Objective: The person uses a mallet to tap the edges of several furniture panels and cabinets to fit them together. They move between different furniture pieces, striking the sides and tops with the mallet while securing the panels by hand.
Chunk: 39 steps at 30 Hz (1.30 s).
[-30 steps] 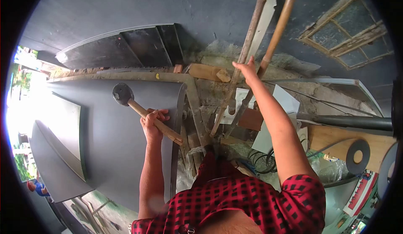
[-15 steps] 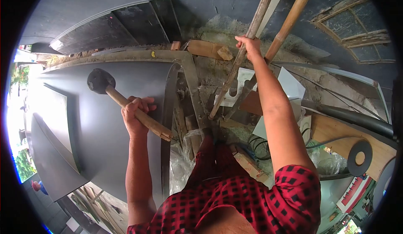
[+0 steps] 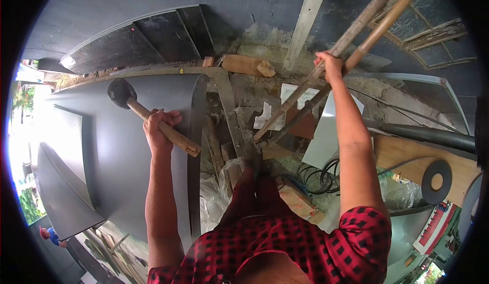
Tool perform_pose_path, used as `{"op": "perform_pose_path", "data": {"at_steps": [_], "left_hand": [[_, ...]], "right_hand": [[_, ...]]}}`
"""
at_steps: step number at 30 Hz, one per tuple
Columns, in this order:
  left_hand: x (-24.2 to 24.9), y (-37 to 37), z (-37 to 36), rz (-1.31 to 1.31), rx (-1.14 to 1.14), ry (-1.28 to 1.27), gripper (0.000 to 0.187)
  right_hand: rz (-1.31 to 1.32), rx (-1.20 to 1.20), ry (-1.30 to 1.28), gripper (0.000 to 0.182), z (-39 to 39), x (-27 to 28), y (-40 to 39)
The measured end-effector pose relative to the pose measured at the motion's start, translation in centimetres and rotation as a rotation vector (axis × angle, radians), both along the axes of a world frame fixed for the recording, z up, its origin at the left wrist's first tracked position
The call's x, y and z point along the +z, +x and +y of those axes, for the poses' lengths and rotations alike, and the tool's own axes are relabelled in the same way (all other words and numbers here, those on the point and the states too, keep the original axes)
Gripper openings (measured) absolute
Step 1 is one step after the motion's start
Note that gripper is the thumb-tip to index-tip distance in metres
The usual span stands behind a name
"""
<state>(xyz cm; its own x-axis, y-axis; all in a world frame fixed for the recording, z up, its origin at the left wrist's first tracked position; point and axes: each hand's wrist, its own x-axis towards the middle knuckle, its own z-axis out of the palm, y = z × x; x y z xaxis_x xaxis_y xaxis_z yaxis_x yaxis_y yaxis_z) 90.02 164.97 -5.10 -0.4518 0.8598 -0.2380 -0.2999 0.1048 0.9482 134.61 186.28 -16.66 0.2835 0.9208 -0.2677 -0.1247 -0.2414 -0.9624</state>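
Note:
My left hand [image 3: 159, 127] is wrapped around the wooden handle of a mallet [image 3: 121, 93]. The mallet's black head points to the far left, above a large grey sheet [image 3: 127, 154], and its handle end slants toward me. My right hand [image 3: 330, 66] grips a long, worn wooden pole [image 3: 304, 88] with the arm stretched forward. That pole leans to the right, its lower end near the floor in front of my feet. A second, bamboo pole [image 3: 374, 38] runs close beside it, passing by my right wrist.
A pale strip [image 3: 306, 21] leans on the dark wall. Black cable [image 3: 326, 174] coils on the floor at right, near a cardboard box [image 3: 301, 202] and clear plastic wrap [image 3: 216, 197]. A black roll [image 3: 436, 181] rests against a wooden board [image 3: 400, 161]. Someone in blue [image 3: 51, 235] is far left.
My right hand has moved right, tilting the wooden pole's upper end that way and away from the pale strip. The bamboo pole also leans further right. My left hand and the mallet have barely shifted.

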Motion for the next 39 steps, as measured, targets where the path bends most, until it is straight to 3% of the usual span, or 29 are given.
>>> {"op": "perform_pose_path", "data": {"at_steps": [7,13,22,25,27,28,32,37,39], "left_hand": [[-0.3,-0.3,0.0,-0.034,-0.025,0.035,0.025],[0.0,-0.2,-0.1,0.04,-0.006,-0.006,0.025],[0.2,-0.5,0.3,-0.062,0.003,-0.015,0.027],[0.1,-0.8,0.2,-0.043,-0.024,-0.019,0.028],[0.2,-1.0,0.3,-0.022,-0.057,-0.005,0.029],[0.2,-1.1,0.3,-0.041,-0.055,-0.008,0.028],[0.2,-1.3,0.2,-0.099,-0.05,0.021,0.026],[0.1,-1.4,0.2,-0.104,-0.05,-0.012,0.026],[0.3,-1.3,0.3,-0.104,-0.038,0.012,0.025]], "right_hand": [[0.043,-0.093,0.011,0.013,-0.4,0.5,6.5],[0.029,-0.072,-0.088,0.015,3.9,-1.8,4.1],[-0.001,-0.046,-0.222,0.018,8.8,-6.0,4.0],[0.008,-0.116,-0.285,0.033,9.0,-6.3,3.9],[-0.036,-0.253,-0.368,0.056,7.8,-3.7,2.0],[-0.03,-0.211,-0.438,0.079,8.2,-3.9,2.3],[0.08,-0.206,-0.586,0.099,9.6,-3.7,2.9],[0.083,-0.107,-0.668,0.095,9.2,-1.5,2.8],[-0.008,0.157,-0.828,0.098,9.1,-0.6,3.2]]}}
